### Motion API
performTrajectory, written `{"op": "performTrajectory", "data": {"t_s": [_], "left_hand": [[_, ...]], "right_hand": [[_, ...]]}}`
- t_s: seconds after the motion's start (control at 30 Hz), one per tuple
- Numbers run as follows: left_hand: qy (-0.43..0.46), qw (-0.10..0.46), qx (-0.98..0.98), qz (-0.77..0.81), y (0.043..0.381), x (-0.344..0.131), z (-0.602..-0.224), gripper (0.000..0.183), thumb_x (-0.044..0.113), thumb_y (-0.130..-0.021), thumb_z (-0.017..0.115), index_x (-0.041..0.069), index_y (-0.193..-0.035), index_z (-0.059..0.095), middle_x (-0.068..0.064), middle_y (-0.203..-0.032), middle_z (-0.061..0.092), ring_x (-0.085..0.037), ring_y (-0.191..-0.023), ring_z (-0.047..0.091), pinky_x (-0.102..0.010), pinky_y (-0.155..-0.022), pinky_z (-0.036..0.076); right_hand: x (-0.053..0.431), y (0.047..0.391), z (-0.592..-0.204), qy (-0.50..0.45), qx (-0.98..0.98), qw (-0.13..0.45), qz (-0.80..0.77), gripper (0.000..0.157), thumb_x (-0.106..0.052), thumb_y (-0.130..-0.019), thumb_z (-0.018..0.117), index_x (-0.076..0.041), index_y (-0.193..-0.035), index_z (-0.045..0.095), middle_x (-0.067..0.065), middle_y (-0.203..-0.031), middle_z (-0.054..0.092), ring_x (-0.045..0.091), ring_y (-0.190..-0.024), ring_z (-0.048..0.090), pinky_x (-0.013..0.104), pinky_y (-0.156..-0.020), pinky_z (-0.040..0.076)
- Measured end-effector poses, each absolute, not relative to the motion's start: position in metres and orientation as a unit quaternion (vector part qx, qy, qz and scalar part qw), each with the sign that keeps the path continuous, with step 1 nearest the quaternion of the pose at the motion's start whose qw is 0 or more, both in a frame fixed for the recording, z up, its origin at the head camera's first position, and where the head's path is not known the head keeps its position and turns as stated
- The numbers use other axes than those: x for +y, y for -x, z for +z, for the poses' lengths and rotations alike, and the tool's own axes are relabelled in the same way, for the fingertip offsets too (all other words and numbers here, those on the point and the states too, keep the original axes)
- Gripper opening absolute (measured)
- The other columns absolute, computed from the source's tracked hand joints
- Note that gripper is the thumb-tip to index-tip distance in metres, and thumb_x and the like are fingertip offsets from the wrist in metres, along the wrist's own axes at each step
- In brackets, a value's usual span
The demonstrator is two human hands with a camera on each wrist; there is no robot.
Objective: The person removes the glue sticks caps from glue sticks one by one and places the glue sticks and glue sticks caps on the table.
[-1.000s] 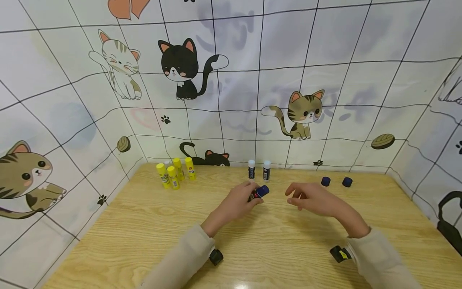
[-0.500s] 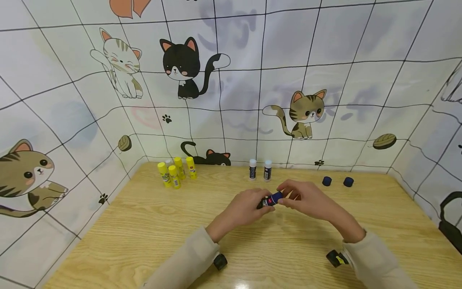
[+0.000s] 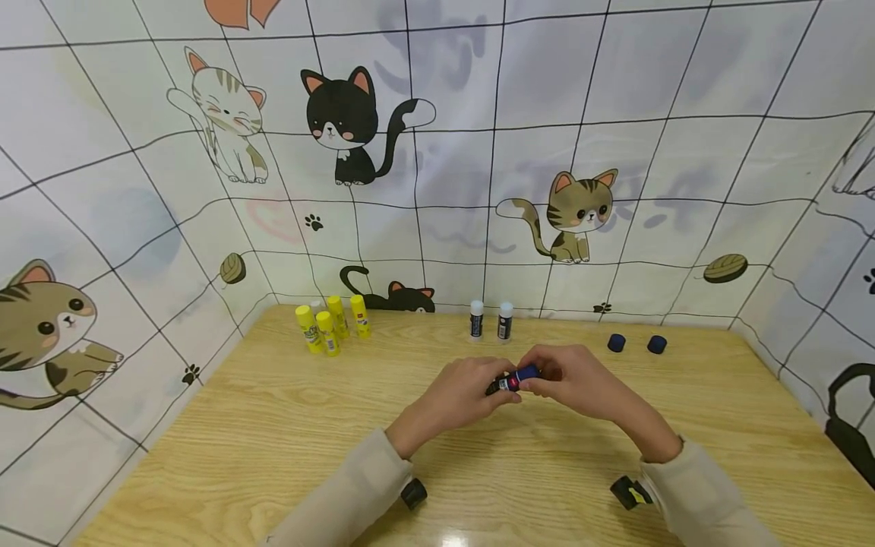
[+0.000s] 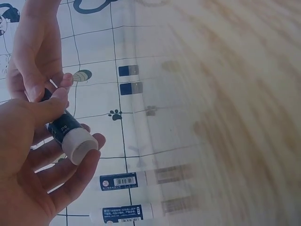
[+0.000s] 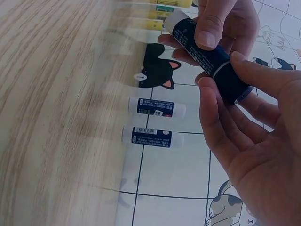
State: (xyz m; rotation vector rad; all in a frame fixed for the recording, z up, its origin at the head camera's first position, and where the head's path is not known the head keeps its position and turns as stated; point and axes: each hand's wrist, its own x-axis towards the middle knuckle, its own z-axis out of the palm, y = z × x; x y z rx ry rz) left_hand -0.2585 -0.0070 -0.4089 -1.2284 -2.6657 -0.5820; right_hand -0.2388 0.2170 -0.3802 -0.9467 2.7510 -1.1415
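Observation:
My left hand (image 3: 459, 391) grips the body of a dark blue glue stick (image 5: 194, 51), which lies tilted between my hands above the table. Its white base end (image 4: 80, 145) pokes out of the left fingers in the left wrist view. At the other end, the thumb and fingers of my right hand (image 3: 581, 386) pinch the blue cap (image 5: 231, 84), which still meets the body at a pale ring. Beyond the hands, two dark-labelled glue sticks (image 3: 476, 322) stand upright without blue caps, their tops whitish. Two loose blue caps (image 3: 617, 343) sit farther right.
Several yellow glue sticks (image 3: 327, 334) stand together at the back left of the wooden table (image 3: 273, 425). A wall cloth (image 3: 451, 167) printed with cats and grid lines rises behind the table's back edge. A black strap-like object (image 3: 848, 425) shows at the far right.
My left hand has brought the glue stick rightward and slightly nearer to me. My right hand has come in from the right and taken hold of its cap.

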Motion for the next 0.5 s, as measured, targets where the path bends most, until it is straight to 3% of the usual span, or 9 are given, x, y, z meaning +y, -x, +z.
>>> {"op": "performTrajectory", "data": {"t_s": [0.27, 0.5], "left_hand": [[0.404, 0.07, -0.892, -0.189, 0.2584, -0.0074, -0.407, 0.044, 0.056, -0.091, 0.052, 0.022, -0.116, 0.063, 0.013, -0.094, 0.065, 0.001, -0.068, 0.052, -0.016, -0.058, 0.039], [0.401, 0.069, -0.891, -0.2, 0.2566, -0.0069, -0.4036, 0.038, 0.049, -0.09, 0.059, 0.022, -0.116, 0.065, 0.013, -0.099, 0.067, 0.003, -0.074, 0.054, -0.016, -0.063, 0.043]], "right_hand": [[0.217, 0.2387, -0.38, 0.296, 0.884, 0.004, -0.362, 0.015, -0.03, -0.093, 0.064, -0.021, -0.105, 0.065, -0.008, -0.087, 0.069, 0.007, -0.072, 0.066, 0.025, -0.062, 0.053], [0.2162, 0.2382, -0.3805, 0.298, 0.881, 0.001, -0.368, 0.018, -0.033, -0.093, 0.064, -0.02, -0.106, 0.064, -0.006, -0.09, 0.069, 0.005, -0.075, 0.066, 0.025, -0.064, 0.054]]}}
